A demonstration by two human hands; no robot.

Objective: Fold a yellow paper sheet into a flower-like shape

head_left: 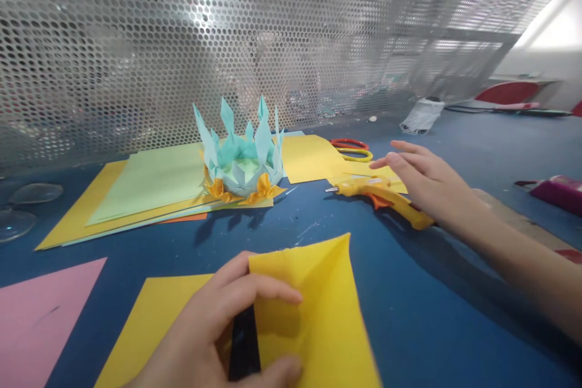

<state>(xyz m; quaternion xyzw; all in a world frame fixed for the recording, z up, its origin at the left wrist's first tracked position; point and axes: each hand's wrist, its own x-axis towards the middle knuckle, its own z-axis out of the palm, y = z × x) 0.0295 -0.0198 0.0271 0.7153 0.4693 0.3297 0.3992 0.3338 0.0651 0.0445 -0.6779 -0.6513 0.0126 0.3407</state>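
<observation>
My left hand [227, 321] grips a yellow sheet of paper [327, 309] by its left edge, thumb and fingers on it; a crease runs down from its top right corner. Over the blue table, my right hand [421, 179] reaches forward with its fingers stretched out and nothing in them. Just beside and below that hand lies a yellow glue gun [364, 186] with an orange trigger, nozzle to the left. Behind the held sheet stands a light-blue folded-paper crown [245, 163] with orange paper flowers [260, 189] at its base.
Stacked green and yellow sheets [150, 176] lie under and left of the crown. Red- and yellow-handled scissors [357, 150] rest behind the glue gun. Pink paper [50, 309] is at left front, a purple object [559, 193] at right. A perforated metal screen [273, 30] borders the back.
</observation>
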